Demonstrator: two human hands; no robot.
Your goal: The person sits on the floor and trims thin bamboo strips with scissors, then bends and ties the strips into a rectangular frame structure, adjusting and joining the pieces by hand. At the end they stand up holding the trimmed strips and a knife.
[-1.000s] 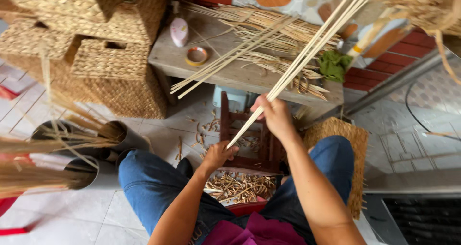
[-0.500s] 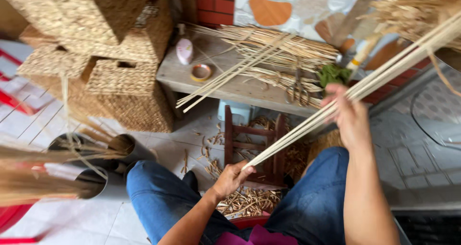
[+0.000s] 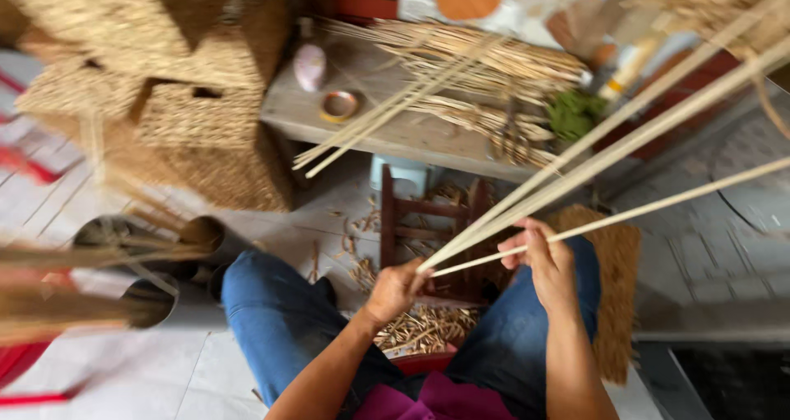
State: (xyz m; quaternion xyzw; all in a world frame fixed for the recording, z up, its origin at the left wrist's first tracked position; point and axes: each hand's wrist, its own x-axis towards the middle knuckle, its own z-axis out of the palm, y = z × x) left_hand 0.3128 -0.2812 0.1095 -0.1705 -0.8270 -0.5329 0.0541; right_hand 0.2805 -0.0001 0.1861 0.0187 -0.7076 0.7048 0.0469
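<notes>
A person in blue jeans is sitting low over a small red wooden stool (image 3: pixel 428 222), with woven straw baskets (image 3: pixel 177 116) stacking up at the far left and a grey bench (image 3: pixel 387 128) standing just beyond the knees. On the bench, bundles of pale reed (image 3: pixel 485 66) are lying beside a small round tin (image 3: pixel 340 106) and a pale pink bottle (image 3: pixel 310 66), with a clump of green fibre (image 3: pixel 576 114) at the right. The long cane rods (image 3: pixel 625 140) are pale, smooth and straight, running from the hands up to the far right corner. The left hand (image 3: pixel 395 292) is closing around the near ends of several rods, while the right hand (image 3: pixel 547 264) is pinching a single rod (image 3: pixel 658 208) that is splaying apart from the rest. A shallow tray (image 3: pixel 420 331) on the floor between the legs is holding short cane offcuts. At the near left, dark tubular pots (image 3: pixel 148 301) are holding blurred brownish stalks. A woven mat (image 3: pixel 613 288) is lying right of the right leg.
</notes>
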